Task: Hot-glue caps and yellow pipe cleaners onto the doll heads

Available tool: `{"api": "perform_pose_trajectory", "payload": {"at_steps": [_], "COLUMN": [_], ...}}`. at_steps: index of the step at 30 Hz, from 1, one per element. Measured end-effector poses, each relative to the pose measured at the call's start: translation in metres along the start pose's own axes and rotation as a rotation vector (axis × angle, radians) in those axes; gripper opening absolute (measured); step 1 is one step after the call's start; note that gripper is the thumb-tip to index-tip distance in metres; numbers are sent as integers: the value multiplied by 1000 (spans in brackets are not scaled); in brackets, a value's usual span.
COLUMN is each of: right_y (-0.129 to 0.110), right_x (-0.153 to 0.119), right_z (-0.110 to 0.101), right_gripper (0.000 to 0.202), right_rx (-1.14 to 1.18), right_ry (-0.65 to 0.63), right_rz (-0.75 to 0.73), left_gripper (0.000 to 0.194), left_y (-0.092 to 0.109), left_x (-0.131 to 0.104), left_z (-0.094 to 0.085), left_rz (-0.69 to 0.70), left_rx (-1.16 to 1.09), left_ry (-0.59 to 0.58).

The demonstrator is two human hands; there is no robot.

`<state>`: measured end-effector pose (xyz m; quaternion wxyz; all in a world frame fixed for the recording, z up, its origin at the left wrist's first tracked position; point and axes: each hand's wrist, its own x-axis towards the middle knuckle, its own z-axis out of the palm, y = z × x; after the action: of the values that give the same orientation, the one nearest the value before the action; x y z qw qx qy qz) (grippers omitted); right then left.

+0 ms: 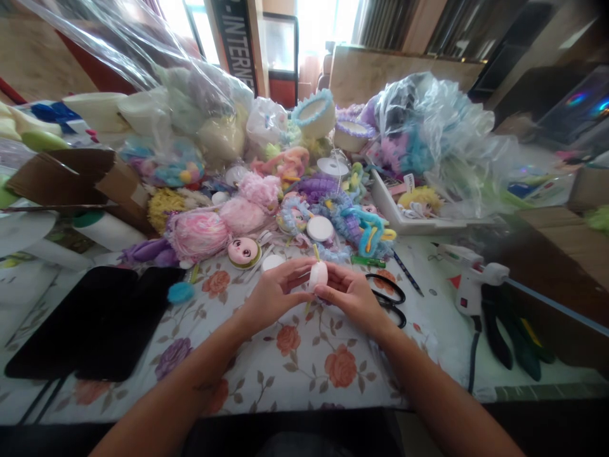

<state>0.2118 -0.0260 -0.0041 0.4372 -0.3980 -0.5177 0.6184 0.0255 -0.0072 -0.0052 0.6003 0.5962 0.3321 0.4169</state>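
Both my hands meet above the floral tablecloth (304, 362) near the middle of the table. My left hand (273, 293) and my right hand (352, 297) pinch a small white round piece (318, 275) between their fingertips. A thin yellowish stick pokes out above and below that piece. Just behind my hands lie a doll face with big eyes (243, 252) and a white disc (273, 261). Black scissors (387, 298) rest right beside my right hand.
A heap of pastel yarn, fuzzy trims and plastic bags (428, 127) fills the far half of the table. A white glue gun (469, 282) and dark pliers (504, 330) lie at right. A black flat object (95, 320) sits at left, a cardboard box (90, 181) behind it.
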Motion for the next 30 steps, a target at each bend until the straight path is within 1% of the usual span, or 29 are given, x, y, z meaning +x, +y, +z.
{"api": "perform_pose_trajectory", "payload": {"at_steps": [6, 14, 19, 23, 27, 30], "right_y": [2, 3, 1, 1, 2, 5], "right_x": [0, -1, -1, 0, 0, 0], "right_z": [-1, -2, -2, -1, -1, -1], "right_gripper": [44, 37, 39, 39, 43, 47], "right_rx": [0, -63, -65, -44, -4, -34], "right_ry": [-44, -67, -80, -42, 32, 65], "right_rz": [-30, -50, -56, -63, -49, -53], "left_gripper": [53, 52, 50, 52, 55, 57], "left_y": [-3, -3, -6, -8, -5, -3], "left_x": [0, 0, -1, -2, -3, -3], "left_z": [-1, -3, -2, 1, 4, 6], "left_rz": [9, 46, 41, 32, 31, 53], "left_rx": [29, 80, 101, 76, 32, 51], "left_ry": [10, -43, -29, -25, -20, -23]}}
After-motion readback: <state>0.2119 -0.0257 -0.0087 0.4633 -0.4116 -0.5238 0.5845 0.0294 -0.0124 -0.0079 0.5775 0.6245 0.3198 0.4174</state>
